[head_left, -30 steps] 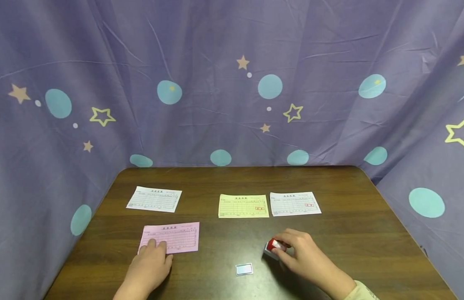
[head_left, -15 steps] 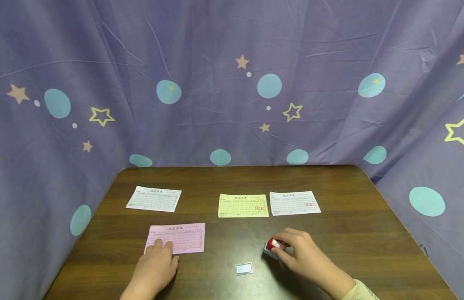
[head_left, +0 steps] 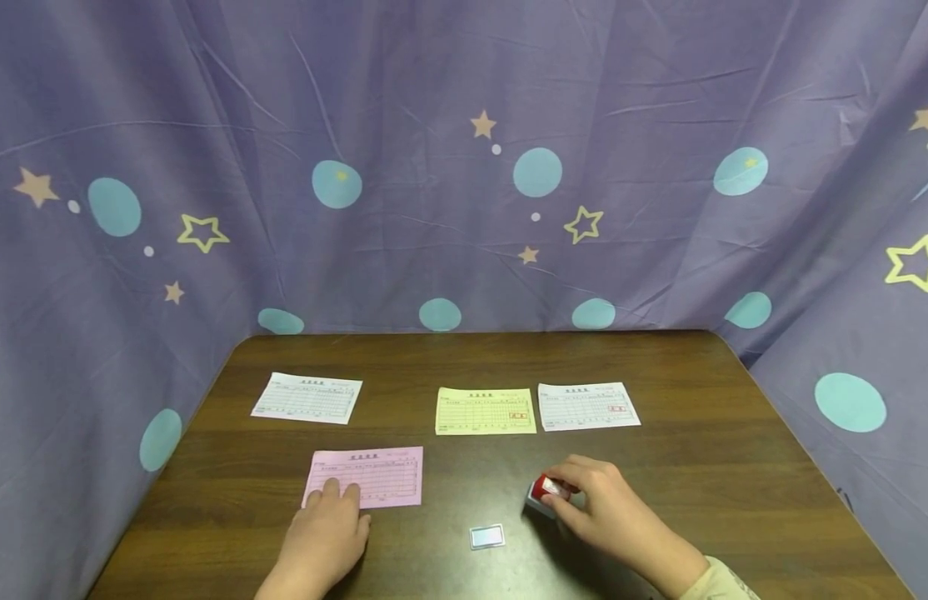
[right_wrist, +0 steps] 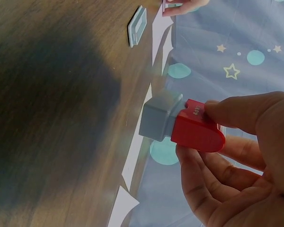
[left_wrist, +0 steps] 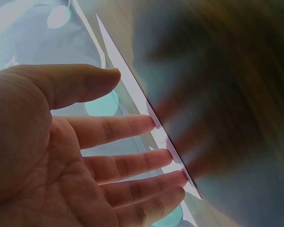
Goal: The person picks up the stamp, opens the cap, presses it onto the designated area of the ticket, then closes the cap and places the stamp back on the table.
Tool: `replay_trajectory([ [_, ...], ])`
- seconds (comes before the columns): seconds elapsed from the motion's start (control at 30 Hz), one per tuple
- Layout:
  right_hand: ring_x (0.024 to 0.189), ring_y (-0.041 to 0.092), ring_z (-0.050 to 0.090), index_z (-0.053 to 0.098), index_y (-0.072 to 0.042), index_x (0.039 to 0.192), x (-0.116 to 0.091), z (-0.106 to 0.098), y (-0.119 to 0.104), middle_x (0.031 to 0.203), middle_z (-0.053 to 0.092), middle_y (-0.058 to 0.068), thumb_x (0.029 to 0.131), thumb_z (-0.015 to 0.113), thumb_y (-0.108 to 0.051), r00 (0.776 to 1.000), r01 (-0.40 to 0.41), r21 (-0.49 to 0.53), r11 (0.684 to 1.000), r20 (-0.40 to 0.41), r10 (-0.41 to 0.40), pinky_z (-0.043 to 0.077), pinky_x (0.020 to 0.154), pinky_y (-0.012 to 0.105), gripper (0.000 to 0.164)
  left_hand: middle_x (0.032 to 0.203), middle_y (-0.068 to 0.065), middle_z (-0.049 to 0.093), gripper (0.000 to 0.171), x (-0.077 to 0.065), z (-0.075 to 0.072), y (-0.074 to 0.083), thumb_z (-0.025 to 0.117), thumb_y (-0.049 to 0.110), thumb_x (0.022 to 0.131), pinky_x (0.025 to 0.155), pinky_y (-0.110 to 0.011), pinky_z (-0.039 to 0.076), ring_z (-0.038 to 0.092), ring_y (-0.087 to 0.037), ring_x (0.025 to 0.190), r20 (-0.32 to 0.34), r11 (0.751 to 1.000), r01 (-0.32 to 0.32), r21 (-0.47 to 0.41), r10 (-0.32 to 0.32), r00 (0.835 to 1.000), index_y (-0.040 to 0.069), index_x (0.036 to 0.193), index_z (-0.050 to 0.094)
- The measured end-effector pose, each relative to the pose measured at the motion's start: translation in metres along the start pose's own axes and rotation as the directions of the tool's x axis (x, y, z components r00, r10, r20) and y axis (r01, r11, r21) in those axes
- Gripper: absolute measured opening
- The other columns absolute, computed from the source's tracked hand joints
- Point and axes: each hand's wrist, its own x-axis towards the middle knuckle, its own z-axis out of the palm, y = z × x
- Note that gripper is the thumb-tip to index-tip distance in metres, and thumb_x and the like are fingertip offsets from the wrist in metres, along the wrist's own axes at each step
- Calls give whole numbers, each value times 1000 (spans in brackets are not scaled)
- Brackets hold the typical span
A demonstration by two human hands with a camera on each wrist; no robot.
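Observation:
A pink printed slip (head_left: 374,477) lies on the table at the left front. My left hand (head_left: 326,533) rests its fingertips on the slip's lower left part; in the left wrist view the fingers (left_wrist: 128,163) are fairly straight and the thumb stands off the paper. My right hand (head_left: 602,508) pinches a red and grey stamp (right_wrist: 196,125) between thumb and fingers, right of the table's middle. In the right wrist view the stamp's grey end points toward the tabletop. Between the hands lies a small pale rectangular cap (head_left: 487,537).
Farther back on the brown wooden table (head_left: 659,358) lie a yellow slip (head_left: 485,411) and a white slip (head_left: 588,406), both with red stamp marks. Another white slip (head_left: 308,397) at the left shows no red mark. A purple patterned curtain (head_left: 449,167) surrounds the table.
The pink slip has slid to the right under my left hand's fingers. My right hand and the stamp have stayed in place.

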Motion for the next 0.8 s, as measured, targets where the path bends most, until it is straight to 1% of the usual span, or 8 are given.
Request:
replay_trajectory([
  [0.1,70,1,53,73,-9,91,-1,0,0,81,57,-15,75,82,1,1000,0,2,1000,2,0,50,58,24,21,92,-22,56,35,0,0,4,76,19,86,70,-60,51,59,-42,85,3,1000,-11,-1,11,1000,-8,105,65],
  [0.27,71,1,54,73,-10,92,-1,0,0,81,58,-15,76,82,0,1000,-1,3,1000,3,1,49,60,22,21,91,-21,57,35,0,4,11,77,19,85,68,-58,52,59,-39,82,-4,999,-43,6,43,999,-8,105,65],
  [0.4,71,1,54,73,-10,92,-1,-1,-1,82,58,-14,76,82,0,1000,0,0,1000,4,0,48,61,20,21,95,-24,58,38,-1,6,17,78,19,85,69,-58,52,59,-40,83,-6,998,-57,12,57,998,-8,107,66],
  [0.6,72,1,54,73,-10,93,-1,-1,-1,83,59,-14,76,82,0,1000,0,4,1000,6,0,48,62,19,21,97,-24,58,41,-2,8,29,79,19,84,69,-57,51,58,-39,83,-9,997,-78,10,78,997,-9,110,66],
  [0.7,71,1,54,73,-10,93,-1,-2,-2,83,59,-14,76,82,1,1000,0,7,1000,6,0,49,62,20,21,96,-23,58,40,-3,8,31,79,20,84,68,-57,51,58,-38,82,-15,996,-91,5,91,996,-8,110,66],
  [0.8,71,1,54,73,-10,92,-1,-2,-2,82,59,-14,76,82,1,1000,2,10,1000,4,-2,49,61,21,21,102,-24,59,40,-3,6,29,78,20,86,71,-58,51,59,-40,88,-9,995,-98,-22,97,995,-8,111,66],
])
